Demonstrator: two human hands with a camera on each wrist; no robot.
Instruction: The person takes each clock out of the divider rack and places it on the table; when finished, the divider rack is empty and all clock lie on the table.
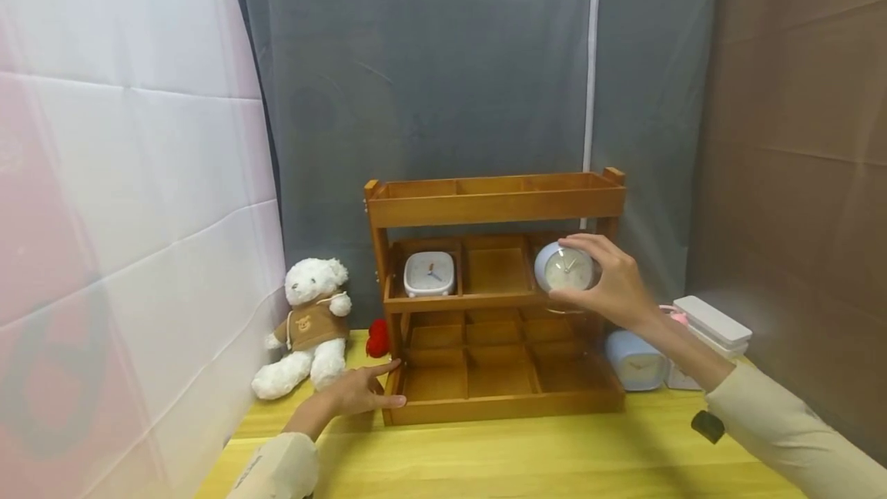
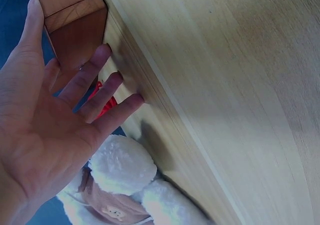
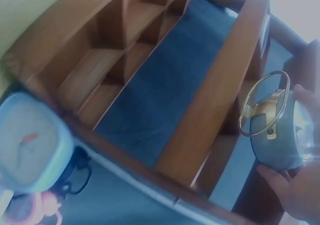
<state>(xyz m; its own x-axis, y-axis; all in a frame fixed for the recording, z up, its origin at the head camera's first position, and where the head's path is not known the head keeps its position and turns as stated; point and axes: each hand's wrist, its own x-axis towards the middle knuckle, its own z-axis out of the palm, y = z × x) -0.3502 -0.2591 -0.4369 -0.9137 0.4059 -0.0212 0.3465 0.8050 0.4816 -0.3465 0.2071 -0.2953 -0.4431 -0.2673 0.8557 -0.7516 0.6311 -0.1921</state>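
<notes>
My right hand (image 1: 617, 283) holds a round pale-blue alarm clock (image 1: 564, 268) between thumb and fingers, its face towards me. It is in front of the right compartment of the middle tier of a brown wooden shelf (image 1: 495, 209). A gold wire ring stand (image 3: 285, 92) is fixed to the clock, seen in the right wrist view. My left hand (image 1: 353, 391) touches the shelf's lower left front corner, fingers spread; in the left wrist view its thumb lies along the wood. A white rounded-square clock (image 1: 430, 273) sits in the left compartment of the middle tier.
A white plush bear (image 1: 309, 329) in a brown top sits left of the shelf, near a red item (image 1: 377, 338). Right of the shelf stand a blue square clock (image 1: 636, 363), a pink item (image 1: 675, 315) and white boxes (image 1: 714, 319). Fabric walls surround the yellow wooden table (image 1: 520, 457).
</notes>
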